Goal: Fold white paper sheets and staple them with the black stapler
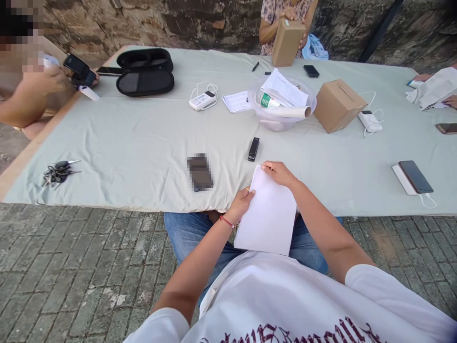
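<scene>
Wrinkled pale-green cloth (pixel 143 152) over a long table (pixel 20 163); rough stone wall (pixel 214 24) behind, brick paving (pixel 71 267) below.
Left hand (pixel 240 206) grasps the side edge of the smooth white paper (pixel 267 216); right hand (pixel 279 172) pinches its far end. Paper position: above the lap (pixel 189 236), overlapping the table edge. Counted: one black stapler (pixel 253 149) near the paper, one round plastic basin (pixel 274 124), one bunch of keys (pixel 58 173), two cardboard boxes (pixel 333 107).

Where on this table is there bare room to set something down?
Two stretches of tablecloth: between the keys and the blurred dark object, and between the right hand and the phone on the white block. Crowded: around the plastic bowl and nearer carton.
</scene>
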### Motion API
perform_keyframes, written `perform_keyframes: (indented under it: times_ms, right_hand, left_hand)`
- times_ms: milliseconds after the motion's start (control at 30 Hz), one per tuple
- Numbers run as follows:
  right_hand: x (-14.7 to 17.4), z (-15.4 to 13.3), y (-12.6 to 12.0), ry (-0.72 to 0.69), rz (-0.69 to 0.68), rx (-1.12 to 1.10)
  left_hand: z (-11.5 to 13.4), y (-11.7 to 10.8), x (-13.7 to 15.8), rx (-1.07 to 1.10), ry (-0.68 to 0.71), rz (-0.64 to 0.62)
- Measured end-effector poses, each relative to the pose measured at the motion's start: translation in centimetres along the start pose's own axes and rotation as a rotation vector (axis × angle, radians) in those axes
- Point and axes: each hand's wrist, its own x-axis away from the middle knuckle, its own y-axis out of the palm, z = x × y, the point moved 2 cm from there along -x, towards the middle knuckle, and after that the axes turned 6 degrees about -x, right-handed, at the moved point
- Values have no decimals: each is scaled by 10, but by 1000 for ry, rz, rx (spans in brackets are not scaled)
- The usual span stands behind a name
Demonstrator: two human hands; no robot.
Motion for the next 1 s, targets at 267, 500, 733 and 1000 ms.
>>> perform_keyframes:
  times_ms: [267, 500, 733, 1000]
  right_hand:
    - [65, 68, -73, 348, 236, -514]
    - [104, 91, -41, 383, 404, -816]
    - [102, 78, -11, 358, 485, -877]
    - [107, 82, -20, 312, 488, -660]
  left_hand:
    - [11, -3, -50, 136, 10, 16]
    - [4, 5, -67, 97, 60, 78]
    - [-1, 5, -65, 62, 101, 109]
    - [0, 2, -73, 100, 170, 110]
